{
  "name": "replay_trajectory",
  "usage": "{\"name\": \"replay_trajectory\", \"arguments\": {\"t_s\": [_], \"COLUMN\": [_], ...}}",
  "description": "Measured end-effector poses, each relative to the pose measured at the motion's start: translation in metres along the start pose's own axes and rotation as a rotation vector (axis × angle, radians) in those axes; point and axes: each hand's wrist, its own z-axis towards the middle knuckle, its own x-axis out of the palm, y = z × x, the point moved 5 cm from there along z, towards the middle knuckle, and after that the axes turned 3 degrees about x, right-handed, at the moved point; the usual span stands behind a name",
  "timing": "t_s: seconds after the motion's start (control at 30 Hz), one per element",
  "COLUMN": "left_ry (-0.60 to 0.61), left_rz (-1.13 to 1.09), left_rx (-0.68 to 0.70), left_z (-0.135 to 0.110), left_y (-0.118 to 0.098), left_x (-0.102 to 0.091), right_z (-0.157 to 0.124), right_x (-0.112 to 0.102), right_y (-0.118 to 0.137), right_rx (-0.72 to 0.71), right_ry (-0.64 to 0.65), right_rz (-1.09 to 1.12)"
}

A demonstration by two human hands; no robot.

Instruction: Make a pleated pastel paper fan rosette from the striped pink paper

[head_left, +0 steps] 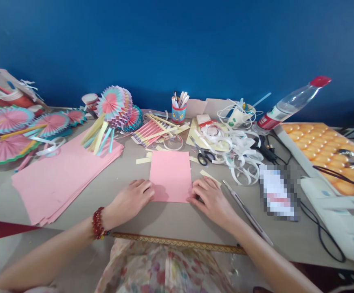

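A square sheet of pink paper (170, 177) lies flat on the table in front of me. My left hand (134, 199) has its fingers closed at the paper's lower left edge, thumb tucked underneath out of sight. At the lower right edge, my right hand (209, 199) is curled with its fingertips on the paper's side and the thumb near the corner. Pale yellow paper strips (144, 160) stick out beside the sheet, and another yellow strip (210, 178) lies just beyond my right hand. To the right of that hand rests a slim metal craft knife (247, 211).
A stack of larger pink sheets (67, 179) and folded paper rosettes (114, 103) occupy the left. Black scissors (203, 155), curled white strips (240, 156) and a pen cup (179, 113) sit behind. Rightward are a tilted plastic bottle (293, 103), black cables and an orange bubbled panel (314, 140).
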Motion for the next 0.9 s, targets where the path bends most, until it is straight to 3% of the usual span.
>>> {"name": "replay_trajectory", "arguments": {"t_s": [0.33, 0.6, 0.9], "left_ry": [-0.086, -0.015, -0.010], "left_rz": [-0.091, 0.085, 0.109], "left_rx": [-0.067, 0.220, 0.289], "left_z": [-0.005, -0.004, 0.003], "left_y": [0.005, -0.005, -0.011], "left_x": [0.001, -0.004, -0.017], "right_z": [-0.007, -0.013, -0.018], "right_x": [0.003, 0.008, 0.012], "right_y": [0.007, 0.019, 0.028], "right_rx": [-0.060, -0.308, -0.352], "right_ry": [-0.086, -0.174, -0.087], "right_rz": [-0.091, -0.181, -0.277]}}
